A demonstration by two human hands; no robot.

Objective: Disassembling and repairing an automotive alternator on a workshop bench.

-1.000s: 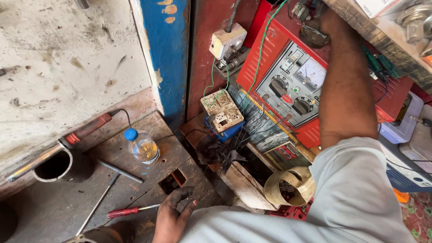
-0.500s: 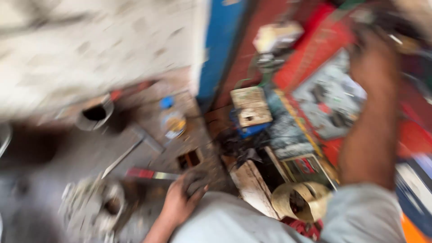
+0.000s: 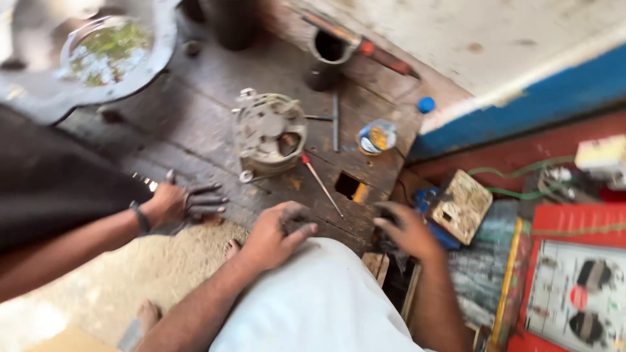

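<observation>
My left hand (image 3: 277, 236), dark with grime, rests with loosely curled fingers at the near edge of the wooden bench (image 3: 195, 117), holding nothing. My right hand (image 3: 407, 229) hovers with spread fingers beside the bench's right corner, above dark tangled wires, and looks empty, though it is blurred. A grey alternator housing (image 3: 270, 133) lies on the bench ahead of my left hand. A red-handled screwdriver (image 3: 319, 179) lies between it and a square hole (image 3: 349, 186). Another person's hand (image 3: 184, 205), on a black-sleeved arm, presses on the bench edge at the left.
A small plastic bottle (image 3: 377, 137) and a blue cap (image 3: 426, 104) sit at the bench's right end. Also in view are a metal pipe (image 3: 329, 49), a thin rod (image 3: 336, 120), a round basin (image 3: 98, 52), a circuit board box (image 3: 460, 205) and a red meter panel (image 3: 580, 293).
The view has swung left and down over the bench. My right arm has come down from the red meter panel to the bench corner. Another person's hand now shows at left.
</observation>
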